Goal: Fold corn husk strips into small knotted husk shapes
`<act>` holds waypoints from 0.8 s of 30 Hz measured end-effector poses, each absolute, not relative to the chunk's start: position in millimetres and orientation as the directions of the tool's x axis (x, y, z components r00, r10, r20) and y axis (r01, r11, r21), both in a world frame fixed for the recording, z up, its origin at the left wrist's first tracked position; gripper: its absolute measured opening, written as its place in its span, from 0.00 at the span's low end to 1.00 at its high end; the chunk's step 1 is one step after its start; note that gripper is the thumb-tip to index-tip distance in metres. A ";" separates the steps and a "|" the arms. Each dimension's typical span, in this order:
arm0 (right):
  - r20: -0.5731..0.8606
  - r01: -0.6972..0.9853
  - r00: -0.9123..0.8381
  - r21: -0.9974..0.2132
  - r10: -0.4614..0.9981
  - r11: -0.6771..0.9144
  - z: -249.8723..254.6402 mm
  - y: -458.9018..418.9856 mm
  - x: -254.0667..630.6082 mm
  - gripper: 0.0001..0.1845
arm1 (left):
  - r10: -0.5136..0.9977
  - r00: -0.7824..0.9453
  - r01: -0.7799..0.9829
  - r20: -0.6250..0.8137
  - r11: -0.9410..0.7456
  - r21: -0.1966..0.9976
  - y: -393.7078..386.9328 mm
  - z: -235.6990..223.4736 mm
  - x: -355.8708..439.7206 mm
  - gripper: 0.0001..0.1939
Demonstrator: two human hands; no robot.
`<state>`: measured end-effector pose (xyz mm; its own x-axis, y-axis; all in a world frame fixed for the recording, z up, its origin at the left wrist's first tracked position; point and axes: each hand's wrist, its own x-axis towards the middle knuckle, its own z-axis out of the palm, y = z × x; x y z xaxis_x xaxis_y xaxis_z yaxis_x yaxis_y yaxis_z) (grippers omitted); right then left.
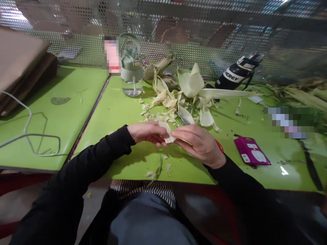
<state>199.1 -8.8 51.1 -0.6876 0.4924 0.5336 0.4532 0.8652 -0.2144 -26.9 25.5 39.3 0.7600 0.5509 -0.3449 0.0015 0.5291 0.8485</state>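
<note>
Between my two hands is a small pale piece of corn husk (pixel 166 132). My left hand (pixel 148 132) grips its left side, thumb and fingers closed. At the right edge, my right hand (pixel 198 141) pinches the same piece. Just beyond my hands lies a heap of cream-coloured corn husks (pixel 190 83), with many small husk scraps (pixel 163 115) scattered before it. A few more bits and a thin green strip (pixel 159 166) are near the table's front edge. A red curved thing (pixel 219 146) shows partly behind my right wrist; the rest is hidden.
A clear water bottle with a green lid (pixel 132 75) stands behind left. Leaning at the back is a black bottle (pixel 237 73). A purple power strip (pixel 251 151) lies right on the green table (pixel 122 160). Cardboard (pixel 22 64) and a white cable (pixel 28 134) occupy the left.
</note>
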 end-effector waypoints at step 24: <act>0.345 0.472 -0.270 -0.767 0.899 0.436 23.0 3.4 187.1 0.04 | 0.904 0.417 -0.331 -0.096 0.249 0.910 17.5 26.4 -6.7 0.13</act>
<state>187.1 3.4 23.0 -0.2704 0.8989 0.3447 0.4715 0.4358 -0.7666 -6.7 17.5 26.4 0.4170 0.9038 -0.0959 -0.3306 0.2491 0.9103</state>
